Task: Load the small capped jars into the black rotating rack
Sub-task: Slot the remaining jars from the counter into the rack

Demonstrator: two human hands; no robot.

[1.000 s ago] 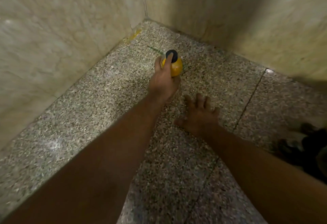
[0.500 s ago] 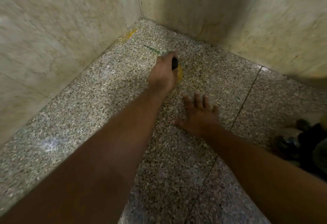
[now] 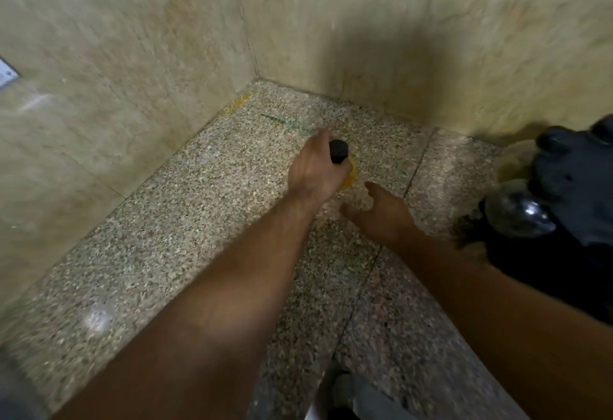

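1. Speckled stone floor (image 3: 185, 227), meeting beige walls (image 3: 116, 54) in a corner.
2. Black rack (image 3: 577, 187), blurred, at right edge.
3. Left hand (image 3: 315, 174), clamped around yellow jar.
4. Right hand (image 3: 381, 217), fingers spread, empty, near floor.
5. Yellow jar (image 3: 349, 177), black cap (image 3: 338, 151) upward, near corner.

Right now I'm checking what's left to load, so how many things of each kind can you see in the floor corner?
Yellow jar with black cap, in the left hand: 1
Clear round jars in the black rack: 1 clearly visible; others too blurred to count
Total: 3
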